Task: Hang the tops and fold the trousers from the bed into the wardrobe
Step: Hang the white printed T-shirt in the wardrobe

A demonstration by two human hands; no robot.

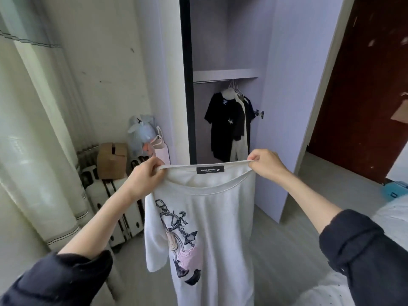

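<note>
Both hands up in front of the open wardrobe [298, 85], holding a white T-shirt [212, 228] by the neckline. Left hand [145, 180] grips the left end of the collar, fingers curled round the fabric; right hand [266, 163] pinches the right end, collar stretched taut between them. Black label [210, 169] on the inside back of the neck faces the camera, printed graphic with pink and black on the shirt front, shirt hangs straight down, one short sleeve drooping on the left. Dark sleeves [364, 250] pushed up on both forearms. Inside the wardrobe, under a shelf [225, 74], a rail holds hangers with a black T-shirt [223, 127] and a pale garment [239, 144] just beside it, bunched toward the right end. Left of the wardrobe: cardboard box [112, 160], plastic bag [140, 133], pink bag [162, 151], white suitcase [114, 206] on the floor, curtain [37, 133] at far left. Edge of the bed [395, 217] at lower right; dark red door [362, 89] at right.
</note>
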